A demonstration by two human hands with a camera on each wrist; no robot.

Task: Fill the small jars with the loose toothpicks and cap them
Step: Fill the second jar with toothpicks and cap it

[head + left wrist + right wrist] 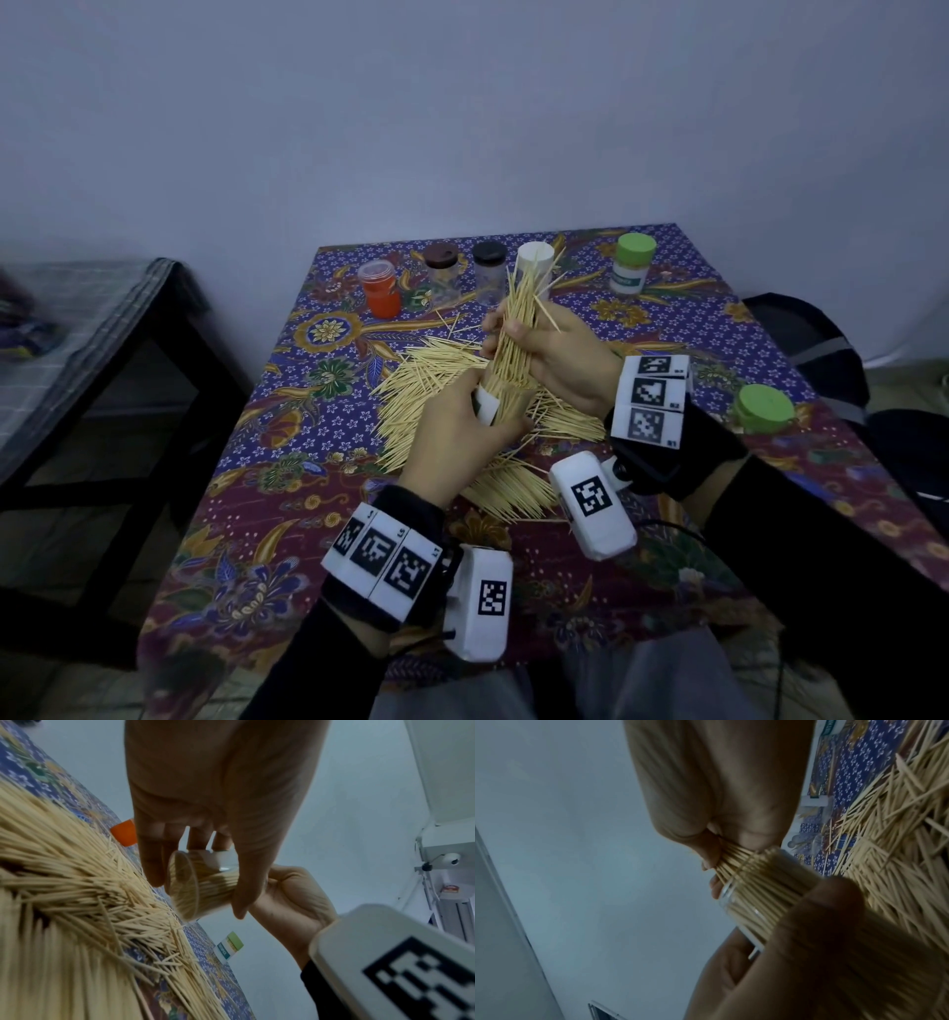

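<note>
your left hand (457, 437) wraps its fingers round a clear jar (506, 406), and much of the jar is hidden behind them; only its glass side and a white label edge show from the head view. from the left wrist view the jar (195, 886) shows its base and a packed load of sticks inside. your right hand (560, 354) is closed round a bundle (516, 334) of toothpicks whose lower ends go into the jar's mouth; the upper ends fan out in front of a white jar (535, 257) and cover part of it. the right wrist view shows the bundle (731, 856) entering the jar's rim, though your thumb blurs the near side.

under both hands lies the pile (441, 380) of loose toothpicks, spread over the patterned cloth (287, 426); your arms and wrist boxes cover its near edge.

along the far edge stand five jars: an orange one (381, 288) with a clear lid, a brown-capped one (441, 267), a black-capped one (489, 267), the white one, and a green-capped one (632, 262). one green lid (764, 408) lies alone at the right edge. a dark bench (102, 329) stands to the left, blurred, and a dark bag (821, 349) sits to the right, partly cut off.
</note>
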